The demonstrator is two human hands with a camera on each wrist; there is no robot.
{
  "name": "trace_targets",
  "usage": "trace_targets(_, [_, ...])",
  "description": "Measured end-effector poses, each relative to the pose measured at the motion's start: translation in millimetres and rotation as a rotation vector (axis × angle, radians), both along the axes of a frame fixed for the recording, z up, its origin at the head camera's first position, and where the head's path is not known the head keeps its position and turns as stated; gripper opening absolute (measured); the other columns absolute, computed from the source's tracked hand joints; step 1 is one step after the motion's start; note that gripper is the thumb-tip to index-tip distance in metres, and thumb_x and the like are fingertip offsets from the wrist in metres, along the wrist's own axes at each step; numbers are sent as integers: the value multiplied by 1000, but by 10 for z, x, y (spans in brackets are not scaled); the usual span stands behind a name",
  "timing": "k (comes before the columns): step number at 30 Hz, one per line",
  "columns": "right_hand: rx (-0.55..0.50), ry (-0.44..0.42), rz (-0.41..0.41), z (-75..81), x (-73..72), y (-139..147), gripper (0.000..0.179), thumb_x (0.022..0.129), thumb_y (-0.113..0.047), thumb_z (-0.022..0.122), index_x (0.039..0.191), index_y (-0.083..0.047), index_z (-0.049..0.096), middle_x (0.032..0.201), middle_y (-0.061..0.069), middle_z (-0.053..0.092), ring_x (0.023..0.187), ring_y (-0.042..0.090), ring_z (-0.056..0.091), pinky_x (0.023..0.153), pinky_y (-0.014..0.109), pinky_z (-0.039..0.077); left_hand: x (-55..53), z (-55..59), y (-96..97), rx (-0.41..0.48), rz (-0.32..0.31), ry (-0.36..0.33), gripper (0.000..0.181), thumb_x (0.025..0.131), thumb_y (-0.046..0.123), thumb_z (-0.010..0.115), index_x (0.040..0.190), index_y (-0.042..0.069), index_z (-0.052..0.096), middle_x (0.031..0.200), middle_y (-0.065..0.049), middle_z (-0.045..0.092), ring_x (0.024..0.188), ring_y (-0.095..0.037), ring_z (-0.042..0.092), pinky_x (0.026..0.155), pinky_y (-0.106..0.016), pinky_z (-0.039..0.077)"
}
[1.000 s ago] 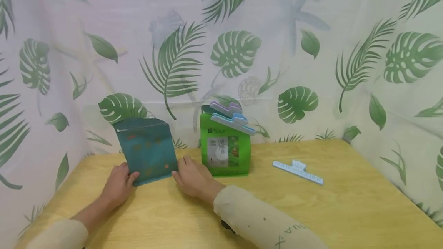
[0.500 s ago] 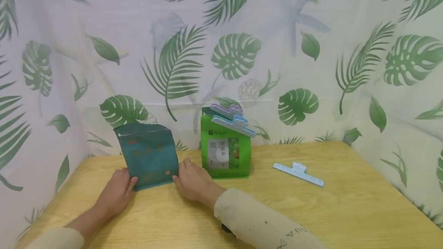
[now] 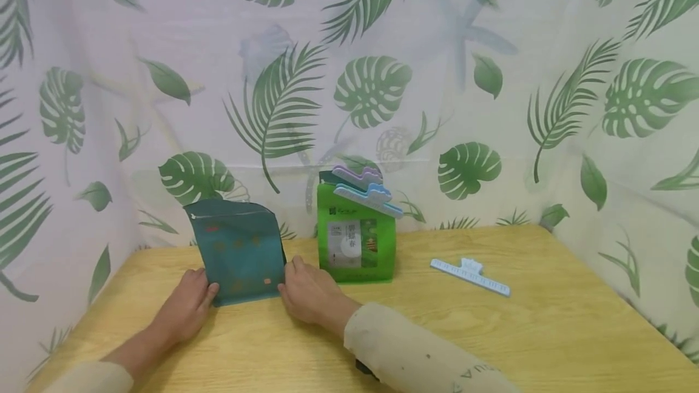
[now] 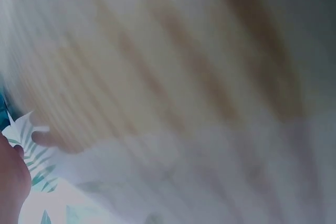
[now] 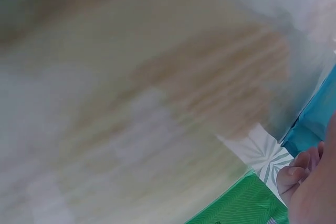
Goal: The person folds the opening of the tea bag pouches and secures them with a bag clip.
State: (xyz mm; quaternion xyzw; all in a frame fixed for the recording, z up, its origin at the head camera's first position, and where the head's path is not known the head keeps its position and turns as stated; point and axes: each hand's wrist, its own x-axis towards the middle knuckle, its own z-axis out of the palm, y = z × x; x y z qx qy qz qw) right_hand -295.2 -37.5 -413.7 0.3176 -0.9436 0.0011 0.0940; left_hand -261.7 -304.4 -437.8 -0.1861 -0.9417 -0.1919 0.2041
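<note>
A dark teal stand-up pouch (image 3: 240,253) with an open-looking, zip-style top stands on the left of the table in the head view. My left hand (image 3: 182,305) grips its lower left edge, thumb in front and fingers around the side. At the opposite lower edge, my right hand (image 3: 311,292) holds it the same way, the fingers partly behind it. Right of that hand stands a bright green tea pouch (image 3: 357,244). Its folded top carries a blue clip (image 3: 368,197) and a purple clip (image 3: 357,174). In the right wrist view, the teal pouch (image 5: 310,124) shows beside the fingers.
A pale blue sealing clip (image 3: 471,275) lies on the wooden table (image 3: 491,344), right of the green pouch. Behind the table hangs a leaf-patterned curtain (image 3: 415,29), which also runs along both sides.
Both hands have brought the teal pouch slightly nearer and to the right, and its bottom edge has become more level. The green pouch and the loose clip stay where they were.
</note>
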Motion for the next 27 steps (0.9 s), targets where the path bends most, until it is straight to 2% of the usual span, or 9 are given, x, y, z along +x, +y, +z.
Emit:
trace_targets(4, [1, 6, -3, -5, 34, 56, 37, 106, -38, 44, 117, -5, 56, 95, 3, 49, 71, 11, 48, 60, 24, 49, 15, 9, 44, -30, -5, 19, 22, 104, 11, 48, 113, -6, 58, 105, -12, 62, 99, -28, 51, 88, -50, 44])
trace_targets(9, [4, 24, 22, -41, 76, 115, 37, 106, -36, 44, 118, -4, 56, 99, 5, 53, 73, 11, 51, 59, 26, 51, 57, 10, 78, -67, -17, 34, 24, 103, 10, 49, 117, -8, 58, 110, -14, 64, 102, -30, 54, 91, -51, 46])
trace_targets(16, [-11, 26, 48, -56, 140, 162, 29, 106, -32, 44, 108, -5, 55, 91, 3, 48, 64, 10, 44, 52, 24, 44, 121, 17, 104, -61, -24, 44, 20, 103, 11, 50, 113, -4, 60, 106, -8, 64, 98, -23, 53, 87, -48, 46])
trace_targets(21, [14, -3, 48, -34, 179, 217, 33, 106, -31, 43, 117, -3, 56, 100, 6, 54, 69, 11, 51, 59, 26, 50, 142, 13, 147, -52, -38, 40, 17, 104, 11, 50, 110, 0, 60, 104, -4, 63, 98, -20, 52, 85, -46, 45])
trace_targets(27, [45, -13, 36, -22, 194, 338, 38, 107, -33, 42, 125, -3, 55, 110, 7, 58, 77, 12, 59, 65, 28, 55, 157, -7, 241, -39, -76, 34, 22, 104, 12, 49, 118, 0, 60, 111, -4, 64, 99, -17, 52, 87, -45, 46])
